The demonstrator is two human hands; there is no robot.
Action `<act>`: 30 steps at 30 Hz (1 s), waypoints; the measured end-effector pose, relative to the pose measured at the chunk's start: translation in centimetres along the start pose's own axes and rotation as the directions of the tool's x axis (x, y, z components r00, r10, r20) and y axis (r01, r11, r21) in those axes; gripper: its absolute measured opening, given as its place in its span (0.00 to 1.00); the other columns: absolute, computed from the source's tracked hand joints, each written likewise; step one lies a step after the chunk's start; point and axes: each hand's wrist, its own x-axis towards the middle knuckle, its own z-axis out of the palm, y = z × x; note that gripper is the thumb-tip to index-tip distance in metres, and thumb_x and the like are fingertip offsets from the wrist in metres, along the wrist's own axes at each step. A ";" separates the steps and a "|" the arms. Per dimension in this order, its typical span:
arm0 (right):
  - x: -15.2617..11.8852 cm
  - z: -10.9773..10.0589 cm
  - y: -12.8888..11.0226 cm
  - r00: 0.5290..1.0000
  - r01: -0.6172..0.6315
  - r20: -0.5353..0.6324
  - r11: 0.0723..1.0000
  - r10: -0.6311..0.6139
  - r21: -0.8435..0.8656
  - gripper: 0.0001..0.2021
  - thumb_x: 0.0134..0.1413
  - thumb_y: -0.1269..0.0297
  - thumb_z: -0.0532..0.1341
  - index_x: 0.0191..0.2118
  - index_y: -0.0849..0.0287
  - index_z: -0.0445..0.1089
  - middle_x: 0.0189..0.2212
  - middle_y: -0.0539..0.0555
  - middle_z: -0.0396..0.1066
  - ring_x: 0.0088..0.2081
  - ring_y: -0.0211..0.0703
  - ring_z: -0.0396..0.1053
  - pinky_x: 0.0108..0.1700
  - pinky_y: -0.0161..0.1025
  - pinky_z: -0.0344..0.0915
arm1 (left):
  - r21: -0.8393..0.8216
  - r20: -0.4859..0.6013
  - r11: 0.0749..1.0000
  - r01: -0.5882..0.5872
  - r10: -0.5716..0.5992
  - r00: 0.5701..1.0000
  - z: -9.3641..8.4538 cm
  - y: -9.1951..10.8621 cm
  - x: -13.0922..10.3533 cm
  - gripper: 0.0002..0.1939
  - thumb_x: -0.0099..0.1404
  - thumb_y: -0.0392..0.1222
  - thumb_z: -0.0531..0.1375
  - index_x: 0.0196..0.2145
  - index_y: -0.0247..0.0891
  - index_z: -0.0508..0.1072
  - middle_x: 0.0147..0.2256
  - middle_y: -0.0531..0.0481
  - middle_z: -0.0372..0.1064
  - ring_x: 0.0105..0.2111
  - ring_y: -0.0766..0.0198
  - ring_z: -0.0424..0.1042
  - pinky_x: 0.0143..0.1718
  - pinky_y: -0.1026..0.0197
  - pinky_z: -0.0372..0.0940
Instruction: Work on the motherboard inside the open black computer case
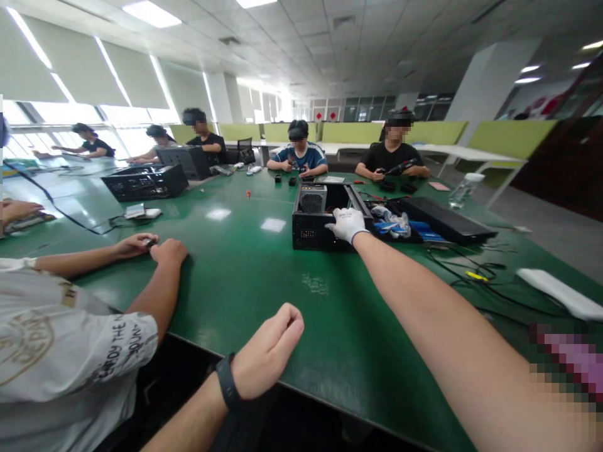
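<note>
My left hand (269,353), bare with a dark band on its wrist, is held above the table's near edge. Its fingers are curled in; whatever they may hold is hidden. Further forward, my right hand (347,225) wears a white glove and grips the near upper edge of a black computer case (308,233). The thumb points left along the edge, and the other fingers are partly hidden at the rim. The case lies with its open side up on the green table (226,270). Inside it, at the left, a power supply unit (314,199) with a fan grille shows.
Right of the case lie a black panel (443,220), blue packaging (426,231), cables (471,276) and a white bar-shaped object (560,292). A clear bottle (466,190) stands behind. A co-worker's hands (157,248) are at my left. Another computer case (146,182) lies further back.
</note>
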 end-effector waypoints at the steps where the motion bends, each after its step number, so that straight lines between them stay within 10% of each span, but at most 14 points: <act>1: 0.3 0.1 0.0 1.000 -0.001 0.003 1.000 0.001 0.001 0.21 0.62 0.53 0.60 0.56 0.59 0.67 0.53 0.58 0.68 0.50 0.46 0.69 0.51 0.51 0.69 | -0.003 -0.002 1.000 0.010 -0.010 1.000 -0.1 -0.2 -0.1 0.16 0.75 0.51 0.45 0.37 0.39 0.63 0.32 0.54 0.58 0.33 0.65 0.57 0.37 0.60 0.58; 9: -3.7 -0.4 -0.5 1.000 0.018 -0.024 1.000 -0.018 0.004 0.21 0.62 0.51 0.59 0.55 0.59 0.67 0.52 0.57 0.68 0.50 0.46 0.69 0.51 0.51 0.68 | 0.015 -0.058 1.000 0.007 -0.006 0.998 -1.0 1.1 1.0 0.09 0.73 0.45 0.47 0.46 0.39 0.60 0.29 0.56 0.55 0.29 0.66 0.57 0.34 0.60 0.58; 19: -18.6 -4.2 -2.0 0.994 0.062 -0.090 0.998 -0.061 0.017 0.21 0.61 0.45 0.56 0.47 0.59 0.67 0.43 0.62 0.72 0.46 0.54 0.66 0.44 0.47 0.53 | 0.349 -0.116 0.901 -0.256 0.313 0.943 -2.0 7.6 6.7 0.18 0.68 0.38 0.54 0.54 0.31 0.63 0.42 0.42 0.70 0.42 0.59 0.70 0.49 0.55 0.64; 30: -33.0 -8.9 -3.1 0.990 0.105 -0.098 0.993 -0.099 0.061 0.15 0.57 0.49 0.61 0.40 0.56 0.67 0.37 0.57 0.71 0.40 0.51 0.64 0.39 0.45 0.47 | 0.840 0.098 0.542 -0.028 -0.101 0.990 1.4 8.8 12.2 0.21 0.63 0.39 0.61 0.52 0.27 0.72 0.49 0.32 0.74 0.50 0.49 0.74 0.49 0.57 0.68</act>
